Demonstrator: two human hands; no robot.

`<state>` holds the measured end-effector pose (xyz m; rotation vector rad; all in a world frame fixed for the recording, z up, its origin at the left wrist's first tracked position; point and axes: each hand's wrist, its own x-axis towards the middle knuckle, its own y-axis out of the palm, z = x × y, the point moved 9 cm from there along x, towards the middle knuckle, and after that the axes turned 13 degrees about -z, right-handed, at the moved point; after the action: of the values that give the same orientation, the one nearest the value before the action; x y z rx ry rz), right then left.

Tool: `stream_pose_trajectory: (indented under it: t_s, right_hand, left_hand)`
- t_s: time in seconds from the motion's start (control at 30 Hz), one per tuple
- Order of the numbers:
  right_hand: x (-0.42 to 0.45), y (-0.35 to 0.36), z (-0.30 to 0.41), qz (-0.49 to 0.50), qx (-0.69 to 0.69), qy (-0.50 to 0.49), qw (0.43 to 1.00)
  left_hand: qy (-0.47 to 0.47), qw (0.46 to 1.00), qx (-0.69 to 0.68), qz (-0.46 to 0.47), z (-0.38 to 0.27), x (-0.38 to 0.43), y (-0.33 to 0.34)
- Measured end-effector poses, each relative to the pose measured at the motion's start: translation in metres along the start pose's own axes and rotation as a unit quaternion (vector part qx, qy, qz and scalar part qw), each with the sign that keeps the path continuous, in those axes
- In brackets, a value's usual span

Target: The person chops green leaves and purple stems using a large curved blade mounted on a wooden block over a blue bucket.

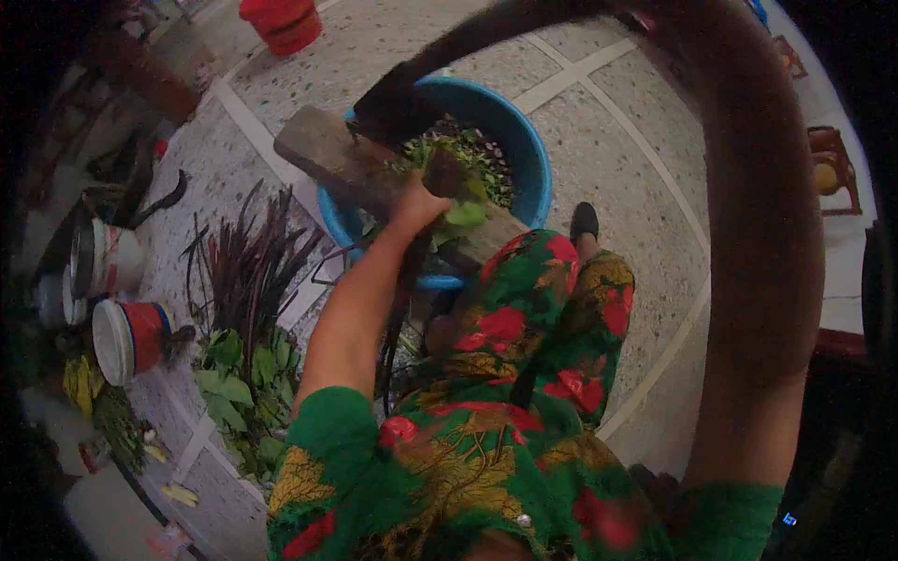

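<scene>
My left hand (419,205) grips a bunch of leafy greens (466,212) on a wooden board (319,144). Dark stems hang below that forearm. The board lies slanted across a blue plastic tub (540,168), its near end by my knee. Chopped leaves and stem pieces (484,158) fill part of the tub. My right arm arches over the top of the view. In deep shadow, my right hand (393,102) is above the board's far part; blur hides its fingers and anything in them.
On the left floor lies a pile of dark-stemmed leafy greens (245,280). Beside it are a red-and-white bucket (140,343), a white bucket (116,259) and a dark curved object (168,200). A red bucket (284,24) stands farther off. My shod foot (584,221) is right of the tub.
</scene>
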<state>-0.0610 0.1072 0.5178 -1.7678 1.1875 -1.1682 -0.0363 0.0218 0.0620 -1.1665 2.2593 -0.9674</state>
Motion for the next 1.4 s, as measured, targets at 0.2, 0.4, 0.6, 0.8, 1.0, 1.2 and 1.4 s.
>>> stream_pose_trajectory:
  t_s: [0.2,0.4,0.6,0.8,1.0,1.2,1.4]
  right_hand:
    - [-0.041,0.031,-0.03,0.067,0.244,0.254,0.933]
    - [-0.169,0.075,0.015,0.075,0.292,0.323,0.897]
    - [-0.303,0.179,0.032,0.24,0.309,0.535,0.749]
    - [-0.274,0.155,0.004,0.116,0.351,0.491,0.789]
    - [-0.062,0.026,-0.04,-0.057,0.17,0.224,0.958]
    - [-0.003,-0.012,-0.008,0.075,0.224,0.221,0.946]
    - [-0.122,0.041,-0.015,-0.035,0.218,0.296,0.929]
  left_hand:
    - [0.043,0.996,-0.069,-0.03,0.014,0.027,-0.015]
    - [-0.078,0.992,-0.034,-0.088,0.097,0.038,0.018]
    - [-0.062,0.997,0.048,-0.021,0.058,0.032,0.011]
    - [-0.039,0.996,0.05,-0.055,0.032,0.027,-0.001]
    - [-0.011,0.997,0.079,0.005,0.028,0.029,0.007]
    - [-0.051,0.988,-0.042,0.138,0.033,0.046,0.021]
    - [-0.017,0.999,0.031,0.021,0.022,0.04,0.019]
